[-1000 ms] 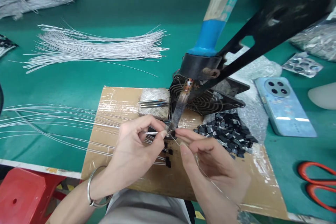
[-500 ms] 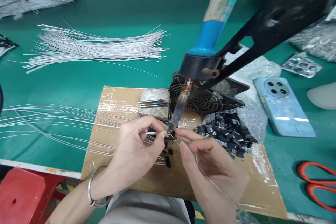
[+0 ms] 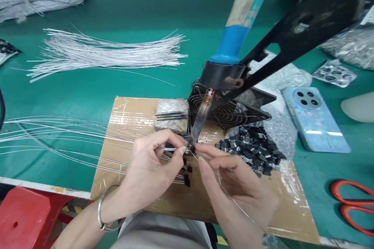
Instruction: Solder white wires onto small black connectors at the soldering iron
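Electronics assembly workshop, mounted soldering iron (image 3: pixel 204 114), wire bundles (image 3: pixel 105 50), green bench (image 3: pixel 131 7)

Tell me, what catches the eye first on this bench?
A blue-handled soldering iron slants down from the top; at its tip the left hand and right hand pinch thin wires together. A heap of small black parts lies to the right, on taped cardboard.

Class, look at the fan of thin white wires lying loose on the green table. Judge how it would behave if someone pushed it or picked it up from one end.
The white wires are long, thin and unbound, so a push would probably scatter them rather than move them together. Lifted from one end, they would likely droop: similar strands near the left hand already curve. They look light for their length.
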`<action>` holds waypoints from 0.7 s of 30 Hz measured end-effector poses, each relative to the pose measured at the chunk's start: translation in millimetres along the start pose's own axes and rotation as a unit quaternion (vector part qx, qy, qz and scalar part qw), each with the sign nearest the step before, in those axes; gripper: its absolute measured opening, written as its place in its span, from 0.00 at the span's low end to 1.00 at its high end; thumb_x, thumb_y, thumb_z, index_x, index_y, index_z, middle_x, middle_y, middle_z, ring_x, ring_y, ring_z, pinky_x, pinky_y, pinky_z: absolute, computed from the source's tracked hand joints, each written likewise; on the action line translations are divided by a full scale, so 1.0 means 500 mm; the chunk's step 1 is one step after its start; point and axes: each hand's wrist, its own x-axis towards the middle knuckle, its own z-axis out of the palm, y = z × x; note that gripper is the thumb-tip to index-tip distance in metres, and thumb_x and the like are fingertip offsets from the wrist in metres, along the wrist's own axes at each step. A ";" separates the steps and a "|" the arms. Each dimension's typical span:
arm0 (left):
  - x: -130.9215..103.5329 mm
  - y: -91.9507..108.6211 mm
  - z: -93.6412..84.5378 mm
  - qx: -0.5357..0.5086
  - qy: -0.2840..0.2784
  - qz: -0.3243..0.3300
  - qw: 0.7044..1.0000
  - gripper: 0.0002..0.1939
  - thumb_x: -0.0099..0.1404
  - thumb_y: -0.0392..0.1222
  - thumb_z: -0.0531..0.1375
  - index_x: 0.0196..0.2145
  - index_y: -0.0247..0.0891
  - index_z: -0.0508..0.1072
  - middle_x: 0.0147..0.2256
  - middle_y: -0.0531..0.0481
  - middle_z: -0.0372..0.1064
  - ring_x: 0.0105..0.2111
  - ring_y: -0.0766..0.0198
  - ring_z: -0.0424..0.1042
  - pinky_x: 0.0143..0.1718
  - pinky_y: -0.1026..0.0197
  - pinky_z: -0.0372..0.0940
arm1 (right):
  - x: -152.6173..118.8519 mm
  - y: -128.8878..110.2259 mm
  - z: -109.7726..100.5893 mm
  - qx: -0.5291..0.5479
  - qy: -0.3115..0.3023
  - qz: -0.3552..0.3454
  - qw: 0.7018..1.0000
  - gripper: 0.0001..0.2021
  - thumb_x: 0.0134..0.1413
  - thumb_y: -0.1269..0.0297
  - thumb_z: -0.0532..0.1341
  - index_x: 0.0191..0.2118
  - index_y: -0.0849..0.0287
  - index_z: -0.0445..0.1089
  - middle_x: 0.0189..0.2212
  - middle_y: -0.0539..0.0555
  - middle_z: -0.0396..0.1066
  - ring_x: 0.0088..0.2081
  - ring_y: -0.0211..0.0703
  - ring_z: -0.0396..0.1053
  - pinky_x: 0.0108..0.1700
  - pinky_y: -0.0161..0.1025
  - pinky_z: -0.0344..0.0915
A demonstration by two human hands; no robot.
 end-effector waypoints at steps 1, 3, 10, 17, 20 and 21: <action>0.000 0.000 0.000 -0.002 -0.002 0.000 1.000 0.05 0.63 0.34 0.61 0.29 0.36 0.76 0.34 0.46 0.78 0.33 0.59 0.75 0.27 0.61 0.62 | -0.001 0.001 -0.001 -0.003 0.001 -0.002 1.000 0.07 0.56 0.71 0.67 0.29 0.56 0.71 0.43 0.55 0.81 0.46 0.46 0.80 0.45 0.37 0.76; 0.001 0.001 0.001 -0.005 -0.002 0.001 1.000 0.05 0.63 0.34 0.60 0.29 0.36 0.76 0.33 0.46 0.78 0.34 0.58 0.75 0.29 0.60 0.63 | -0.002 0.002 -0.002 -0.011 0.000 -0.005 1.000 0.07 0.57 0.71 0.67 0.29 0.56 0.70 0.43 0.55 0.81 0.46 0.46 0.80 0.45 0.37 0.76; 0.000 0.005 0.002 0.005 0.003 0.002 1.000 0.06 0.63 0.34 0.60 0.29 0.36 0.75 0.33 0.47 0.78 0.30 0.61 0.73 0.25 0.61 0.58 | -0.004 0.002 -0.002 -0.019 -0.001 -0.016 1.000 0.08 0.57 0.72 0.66 0.29 0.55 0.69 0.43 0.54 0.81 0.46 0.43 0.80 0.46 0.34 0.74; 0.004 0.004 0.004 0.013 0.002 -0.007 1.000 0.05 0.62 0.34 0.60 0.28 0.35 0.75 0.32 0.46 0.77 0.28 0.61 0.72 0.24 0.61 0.58 | -0.002 0.005 0.000 -0.039 -0.004 -0.038 0.999 0.07 0.56 0.70 0.66 0.29 0.55 0.69 0.42 0.54 0.81 0.46 0.45 0.80 0.47 0.35 0.75; 0.006 0.004 0.006 0.009 0.000 -0.004 1.000 0.06 0.62 0.34 0.60 0.28 0.35 0.75 0.32 0.46 0.78 0.31 0.59 0.74 0.27 0.60 0.62 | -0.002 0.006 0.003 -0.052 0.000 -0.042 0.998 0.07 0.57 0.71 0.66 0.30 0.55 0.69 0.42 0.54 0.81 0.45 0.45 0.80 0.46 0.35 0.76; 0.006 0.004 0.006 0.008 0.001 -0.002 1.000 0.06 0.62 0.34 0.60 0.28 0.35 0.75 0.32 0.46 0.78 0.31 0.58 0.75 0.27 0.60 0.63 | -0.003 0.005 0.004 -0.053 0.004 -0.043 0.998 0.07 0.56 0.70 0.66 0.30 0.55 0.69 0.42 0.54 0.81 0.45 0.46 0.80 0.46 0.35 0.76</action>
